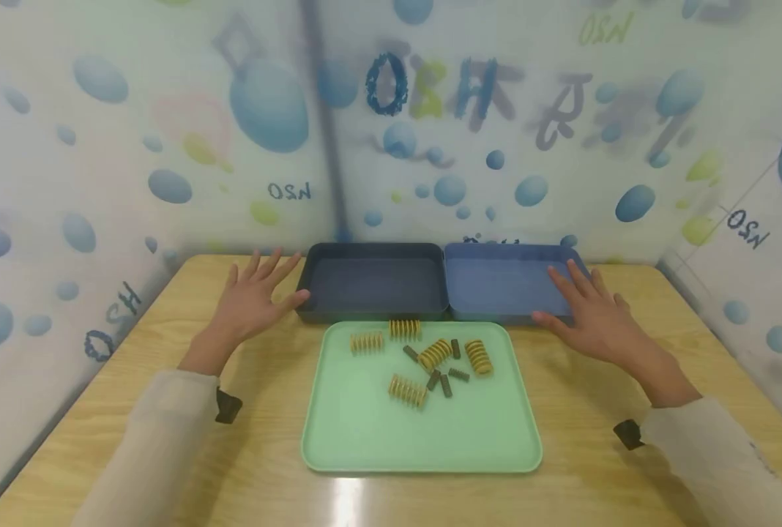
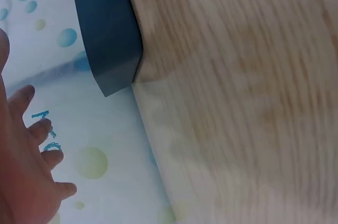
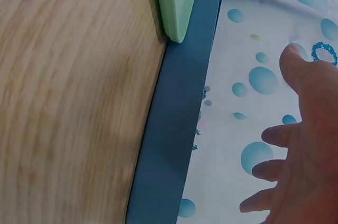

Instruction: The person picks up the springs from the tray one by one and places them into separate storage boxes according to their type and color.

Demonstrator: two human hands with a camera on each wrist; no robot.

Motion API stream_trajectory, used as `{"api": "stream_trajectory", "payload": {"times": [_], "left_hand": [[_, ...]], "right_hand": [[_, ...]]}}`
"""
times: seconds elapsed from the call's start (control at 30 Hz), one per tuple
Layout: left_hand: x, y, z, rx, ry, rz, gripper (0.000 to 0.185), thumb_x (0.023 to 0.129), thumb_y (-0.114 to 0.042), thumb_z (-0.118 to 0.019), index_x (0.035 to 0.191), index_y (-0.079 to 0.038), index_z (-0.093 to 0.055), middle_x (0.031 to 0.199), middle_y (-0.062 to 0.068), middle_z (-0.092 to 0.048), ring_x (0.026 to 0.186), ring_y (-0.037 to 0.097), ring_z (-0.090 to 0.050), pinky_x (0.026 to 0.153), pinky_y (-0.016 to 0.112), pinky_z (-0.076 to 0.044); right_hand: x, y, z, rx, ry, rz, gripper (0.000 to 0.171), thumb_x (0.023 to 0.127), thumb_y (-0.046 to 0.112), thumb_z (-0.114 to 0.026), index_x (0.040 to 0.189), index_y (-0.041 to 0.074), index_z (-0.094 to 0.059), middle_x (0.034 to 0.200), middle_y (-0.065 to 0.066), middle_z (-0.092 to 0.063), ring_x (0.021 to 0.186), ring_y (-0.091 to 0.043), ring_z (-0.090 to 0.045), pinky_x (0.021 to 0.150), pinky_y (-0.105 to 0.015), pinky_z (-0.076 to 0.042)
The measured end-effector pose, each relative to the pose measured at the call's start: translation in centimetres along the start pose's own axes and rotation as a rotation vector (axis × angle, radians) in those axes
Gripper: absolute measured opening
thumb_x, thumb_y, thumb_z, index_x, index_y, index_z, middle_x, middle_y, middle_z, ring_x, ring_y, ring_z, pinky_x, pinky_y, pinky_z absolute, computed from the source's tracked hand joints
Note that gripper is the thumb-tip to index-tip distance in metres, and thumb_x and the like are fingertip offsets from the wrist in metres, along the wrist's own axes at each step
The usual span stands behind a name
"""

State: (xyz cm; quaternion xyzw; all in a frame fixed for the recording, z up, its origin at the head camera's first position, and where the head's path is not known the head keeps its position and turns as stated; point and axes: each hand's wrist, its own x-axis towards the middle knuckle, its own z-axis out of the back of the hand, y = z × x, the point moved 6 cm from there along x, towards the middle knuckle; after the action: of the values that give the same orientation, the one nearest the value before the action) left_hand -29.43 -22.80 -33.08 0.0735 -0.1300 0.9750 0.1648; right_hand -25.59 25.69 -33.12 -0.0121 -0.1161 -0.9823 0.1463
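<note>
My left hand [image 1: 249, 300] is spread with its fingers apart, beside the left end of a dark navy box [image 1: 371, 282]; nothing is in it. Over the right end of a blue box [image 1: 503, 282], my right hand [image 1: 591, 318] is likewise spread and holds nothing. In front of both boxes lies a light green tray [image 1: 365, 435]. On its far half are scattered several large gold coil springs [image 1: 479, 357] and several small dark coil springs [image 1: 459, 374]. One gold spring [image 1: 405, 329] lies at the tray's far rim. Each wrist view shows its own hand's fingers extended.
The two boxes stand side by side at the back of the wooden table [image 1: 252, 454], close to a wall [image 1: 365, 190] with printed blue bubbles. More wall closes in on the left and right. The tray's far rim is right at the boxes' front.
</note>
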Motion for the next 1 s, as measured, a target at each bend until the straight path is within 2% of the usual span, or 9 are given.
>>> {"api": "stream_trajectory", "payload": {"times": [0.2, 0.33, 0.47, 0.57, 0.67, 0.77, 0.87, 1.0], "left_hand": [[0.2, 0.3, -0.8, -0.082, -0.008, -0.023, 0.073, 0.095, -0.059, -0.042, 0.154, -0.021, -0.021, 0.159, 0.009, -0.01, 0.143, 0.04, -0.002, 0.105, 0.067, -0.002], [0.4, 1.0, -1.5, -0.269, 0.0, -0.003, 0.07, 0.098, -0.05, -0.046, 0.154, -0.018, -0.019, 0.159, 0.007, -0.009, 0.143, 0.04, -0.004, 0.106, 0.066, -0.008], [0.2, 2.0, -2.5, -0.462, 0.021, 0.07, 0.071, 0.098, -0.047, -0.048, 0.155, -0.019, -0.016, 0.159, 0.007, -0.008, 0.143, 0.038, -0.005, 0.108, 0.063, -0.009], [0.0, 2.5, -3.5, -0.53, 0.043, 0.12, 0.073, 0.097, -0.05, -0.048, 0.155, -0.024, -0.013, 0.16, 0.006, -0.007, 0.143, 0.038, -0.007, 0.108, 0.061, -0.011], [0.0, 2.7, -4.5, -0.609, 0.054, 0.137, 0.073, 0.096, -0.051, -0.049, 0.155, -0.027, -0.014, 0.159, 0.005, -0.008, 0.141, 0.041, -0.013, 0.108, 0.061, -0.015], [0.2, 2.7, -5.4, -0.722, 0.063, 0.137, 0.071, 0.097, -0.049, -0.049, 0.155, -0.026, -0.015, 0.159, 0.004, -0.011, 0.141, 0.039, -0.017, 0.109, 0.057, -0.019], [0.4, 2.8, -6.2, -0.817, 0.054, 0.139, 0.069, 0.098, -0.046, -0.049, 0.155, -0.023, -0.017, 0.158, 0.004, -0.014, 0.142, 0.034, -0.019, 0.11, 0.052, -0.02], [0.9, 2.9, -7.1, -0.893, 0.035, 0.142, 0.071, 0.097, -0.036, -0.056, 0.154, -0.019, -0.018, 0.158, 0.005, -0.016, 0.142, 0.032, -0.019, 0.111, 0.049, -0.019]], "right_hand": [[0.0, 0.2, -0.7, 0.044, -0.01, 0.007, 0.085, 0.094, 0.057, -0.046, 0.155, 0.01, -0.009, 0.156, -0.025, 0.001, 0.135, -0.056, 0.007, 0.089, -0.081, -0.011], [-0.3, 0.5, -1.2, 0.039, -0.064, 0.025, 0.083, 0.095, 0.055, -0.048, 0.153, 0.005, -0.017, 0.153, -0.03, -0.009, 0.132, -0.062, 0.001, 0.09, -0.08, -0.014], [-0.6, 1.6, -1.5, 0.074, -0.17, 0.09, 0.075, 0.094, 0.049, -0.054, 0.147, 0.001, -0.032, 0.149, -0.03, -0.025, 0.132, -0.059, -0.016, 0.093, -0.075, -0.022], [-0.9, 2.8, -1.6, 0.156, -0.254, 0.169, 0.066, 0.093, 0.041, -0.061, 0.142, 0.001, -0.042, 0.146, -0.024, -0.035, 0.133, -0.049, -0.028, 0.096, -0.067, -0.029], [-1.3, 3.9, -1.8, 0.273, -0.301, 0.239, 0.055, 0.093, 0.031, -0.063, 0.137, 0.003, -0.049, 0.139, -0.019, -0.046, 0.126, -0.04, -0.041, 0.095, -0.058, -0.036], [-1.5, 4.4, -2.5, 0.393, -0.279, 0.242, 0.042, 0.097, 0.024, -0.058, 0.133, 0.004, -0.053, 0.127, -0.013, -0.056, 0.109, -0.029, -0.054, 0.083, -0.044, -0.046], [-1.3, 4.3, -3.5, 0.514, -0.218, 0.189, 0.036, 0.101, 0.023, -0.051, 0.132, 0.006, -0.055, 0.122, -0.008, -0.061, 0.1, -0.02, -0.057, 0.073, -0.031, -0.048], [-0.7, 3.9, -5.3, 0.66, -0.154, 0.112, 0.035, 0.1, 0.025, -0.052, 0.13, 0.007, -0.056, 0.117, -0.004, -0.063, 0.093, -0.018, -0.057, 0.073, -0.026, -0.047]]}}
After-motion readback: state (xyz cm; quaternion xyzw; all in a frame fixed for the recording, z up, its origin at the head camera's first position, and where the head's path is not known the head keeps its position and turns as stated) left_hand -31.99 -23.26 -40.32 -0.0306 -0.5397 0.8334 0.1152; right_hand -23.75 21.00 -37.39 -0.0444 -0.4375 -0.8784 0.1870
